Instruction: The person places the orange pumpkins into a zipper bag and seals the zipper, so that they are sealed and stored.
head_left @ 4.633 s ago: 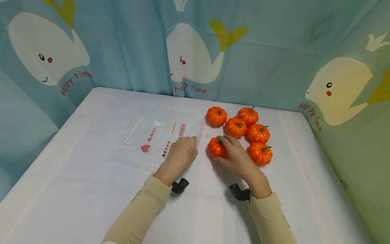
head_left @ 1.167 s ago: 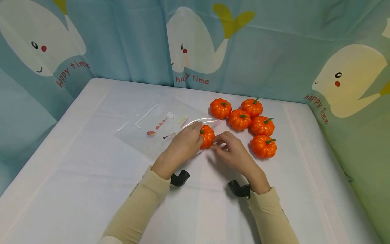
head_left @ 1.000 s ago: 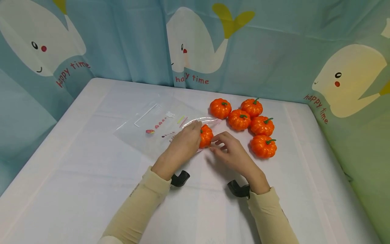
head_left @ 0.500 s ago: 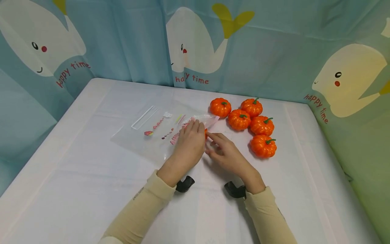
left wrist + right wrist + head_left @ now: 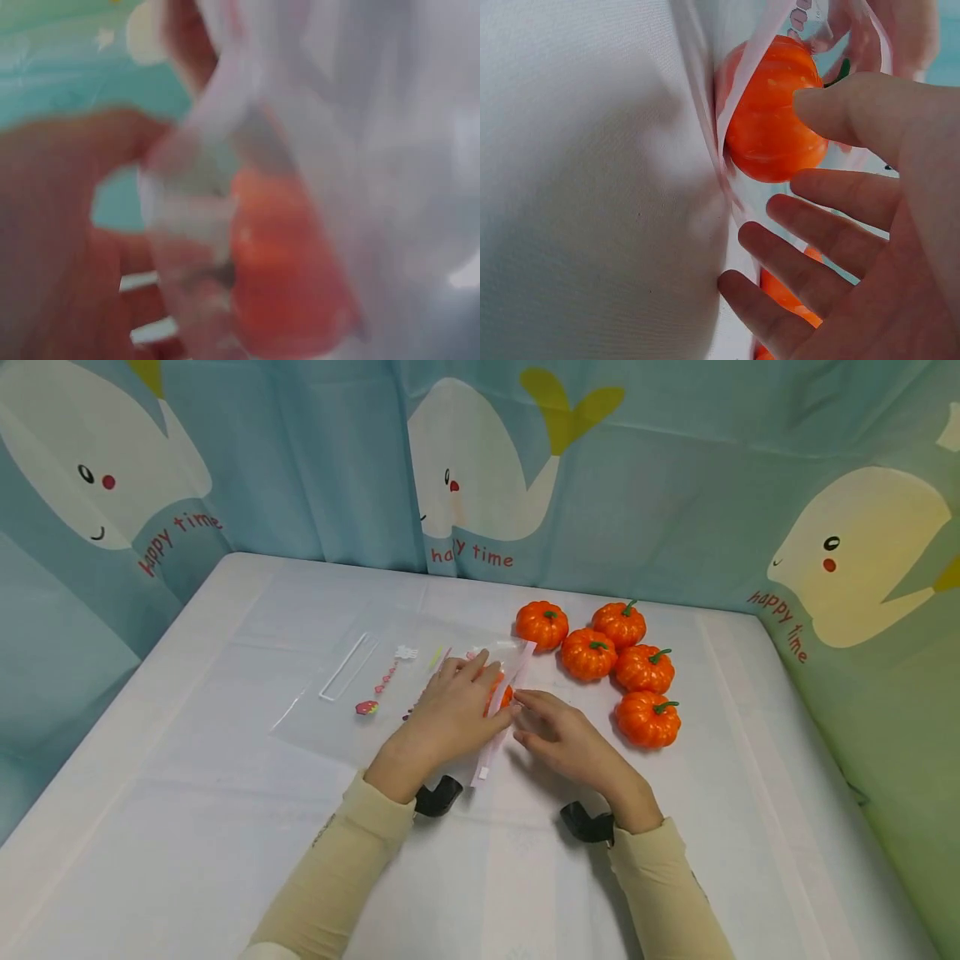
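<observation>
A clear zip bag [image 5: 352, 739] with pink edging and printed motifs lies on the table, its mouth facing right. Just inside that mouth sits a small orange pumpkin [image 5: 769, 124], stem up, partly hidden by my left hand in the head view. My left hand [image 5: 446, 710] lies over the bag's mouth, thumb at the pink edge and fingers over the film; it seems to hold the upper layer, though the left wrist view is blurred. My right hand [image 5: 570, 739] is at the mouth, fingers extended and spread, thumb tip [image 5: 814, 105] against the pumpkin.
Several more orange pumpkins [image 5: 588, 654] stand clustered at the back right of the white table [image 5: 225, 827]. A blue-green curtain [image 5: 660, 518] with whale prints hangs behind and to the sides. Black camera mounts [image 5: 438, 796] project from both wrists.
The pumpkin has gone from the table on the right to inside the bag's mouth. My left hand has moved from over the pumpkin, its thumb now at the pink edge. The bag has turned.
</observation>
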`<state>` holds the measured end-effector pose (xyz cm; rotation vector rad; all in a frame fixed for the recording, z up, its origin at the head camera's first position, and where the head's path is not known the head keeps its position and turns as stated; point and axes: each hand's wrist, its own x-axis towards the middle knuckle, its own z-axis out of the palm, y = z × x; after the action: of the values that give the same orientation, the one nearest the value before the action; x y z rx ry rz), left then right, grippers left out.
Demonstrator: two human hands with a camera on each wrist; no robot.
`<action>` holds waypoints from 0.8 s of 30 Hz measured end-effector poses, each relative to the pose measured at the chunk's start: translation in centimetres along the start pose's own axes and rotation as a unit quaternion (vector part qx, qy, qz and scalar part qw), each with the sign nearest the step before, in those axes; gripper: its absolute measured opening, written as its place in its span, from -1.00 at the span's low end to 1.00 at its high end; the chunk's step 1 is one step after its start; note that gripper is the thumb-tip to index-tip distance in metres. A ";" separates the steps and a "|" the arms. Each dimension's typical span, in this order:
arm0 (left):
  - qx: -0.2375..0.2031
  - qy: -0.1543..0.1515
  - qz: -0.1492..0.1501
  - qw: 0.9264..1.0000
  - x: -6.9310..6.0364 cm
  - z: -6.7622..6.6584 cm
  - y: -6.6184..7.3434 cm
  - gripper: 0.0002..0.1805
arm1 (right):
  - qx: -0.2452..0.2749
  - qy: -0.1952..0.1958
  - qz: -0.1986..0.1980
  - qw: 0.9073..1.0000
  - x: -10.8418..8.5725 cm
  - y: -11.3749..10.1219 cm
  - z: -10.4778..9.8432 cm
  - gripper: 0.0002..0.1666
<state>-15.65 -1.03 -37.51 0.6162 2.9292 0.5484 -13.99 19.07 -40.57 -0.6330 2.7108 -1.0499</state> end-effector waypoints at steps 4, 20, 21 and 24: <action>-0.018 -0.047 0.024 0.998 0.2 0.0 -0.9 -0.23 | 0.001 -0.008 0.005 1.000 0.0 0.1 0.0 -0.35; 0.006 -0.045 0.036 0.998 0.4 1.3 -0.3 -0.19 | -0.039 -0.014 -0.020 0.999 0.0 0.4 0.8 -0.31; 0.008 -0.044 0.034 0.998 0.3 1.3 -0.3 -0.20 | -0.040 -0.016 -0.019 0.999 0.0 0.4 0.7 -0.30; 0.014 -0.041 0.027 0.999 0.3 1.4 -0.3 -0.23 | -0.041 -0.017 -0.004 0.999 -0.2 0.5 0.3 -0.27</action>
<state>-15.81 -0.74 -38.89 0.7051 2.8559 0.4780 -13.86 19.34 -41.16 -0.6692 2.7360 -0.9248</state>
